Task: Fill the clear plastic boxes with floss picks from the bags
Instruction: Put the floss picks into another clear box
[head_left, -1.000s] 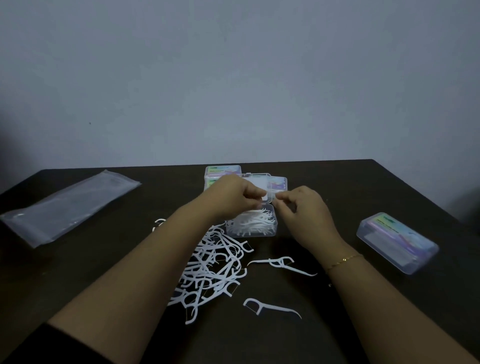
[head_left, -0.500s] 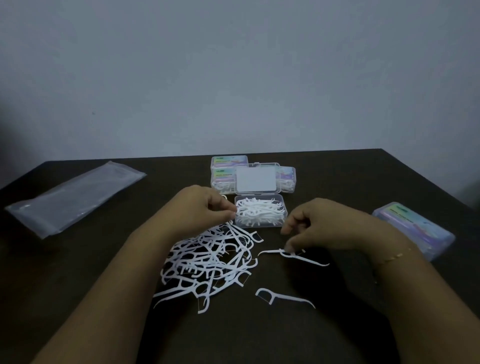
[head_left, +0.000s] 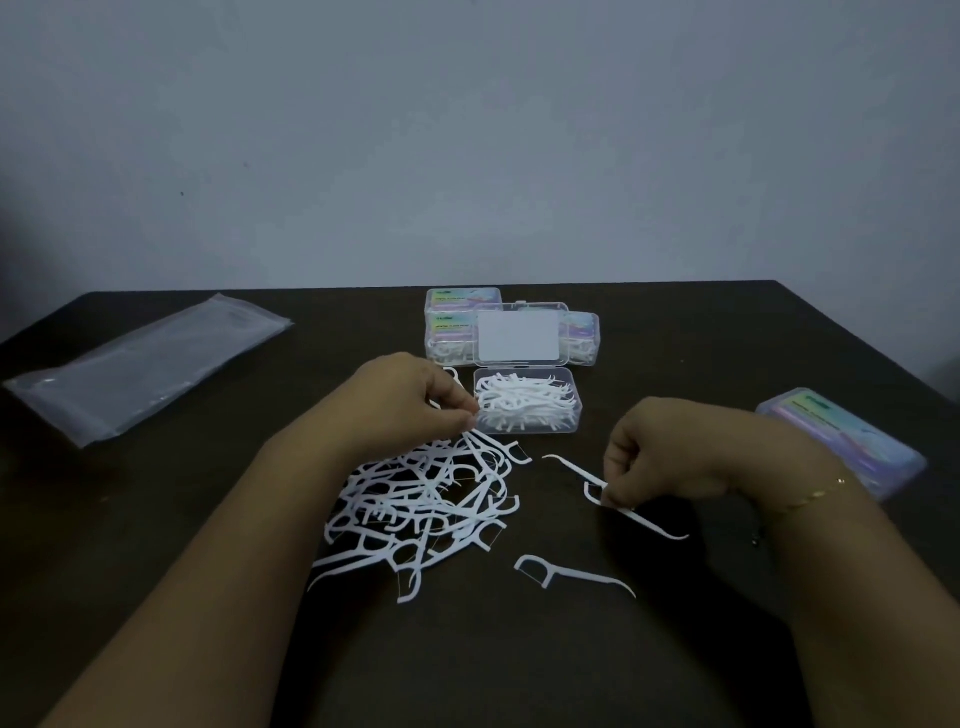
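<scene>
- The open clear plastic box (head_left: 527, 413) stands at the middle of the dark counter (head_left: 156, 519), already well filled with white floss picks. Its lid (head_left: 518, 336) is folded back, so the box can take more picks from above.
- A loose pile of white plastic floss picks (head_left: 426, 504) lies just in front of the box and to its left, probably poured out there to be near for short transfers.
- The left hand (head_left: 405, 400) is at the far edge of the pile, just beside the box; its fingers (head_left: 462, 410) pinch together on some picks there.
- The right hand (head_left: 670, 452) is in front of the box and to its right; its fingers (head_left: 615, 493) are curled and pinch two single floss picks (head_left: 576, 470) lying on the counter.
- One more single floss pick (head_left: 571, 574) lies apart, nearer to the person.
- Closed, filled boxes (head_left: 462, 325) stand behind the open one, and another closed box (head_left: 841, 447) is at the right.
- An empty-looking clear plastic bag (head_left: 145, 374) lies flat at the far left.
</scene>
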